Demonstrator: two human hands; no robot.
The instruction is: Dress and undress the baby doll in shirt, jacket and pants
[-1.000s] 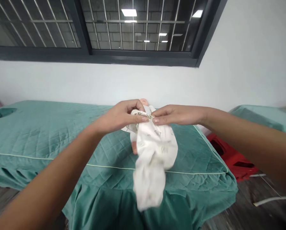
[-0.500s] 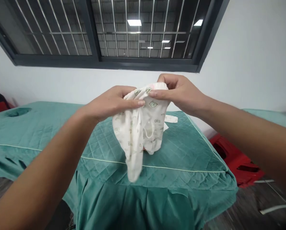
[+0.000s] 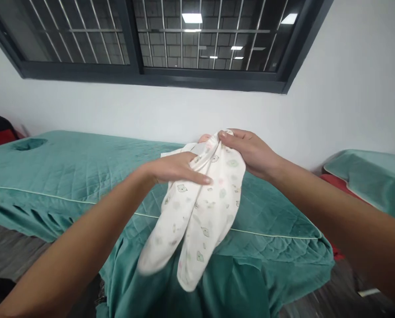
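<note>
A pair of white baby pants (image 3: 214, 207) with small printed figures hangs between my hands, waistband up and both legs dangling over the bed's front edge. My left hand (image 3: 180, 168) grips the waistband's left side, thumb lying across the front and the other fingers hidden behind the cloth. At the upper right corner of the waistband, my right hand (image 3: 250, 150) pinches the fabric between thumb and fingers. Behind the pants, a rounded pinkish thing (image 3: 204, 138) and some white cloth (image 3: 179, 151) show on the bed, mostly hidden.
The bed (image 3: 85, 163) has a green quilted cover with a face hole (image 3: 30, 144) at the left. Behind it stand a white wall (image 3: 118, 108) and a barred window (image 3: 200, 44). Another green-covered surface (image 3: 373, 172) is at the right, with something red (image 3: 336, 182) beside it.
The baby pants have come down and unfolded, so two separate legs now hang toward me. Both hands are lower in view, and the pinkish thing behind now shows above the waistband.
</note>
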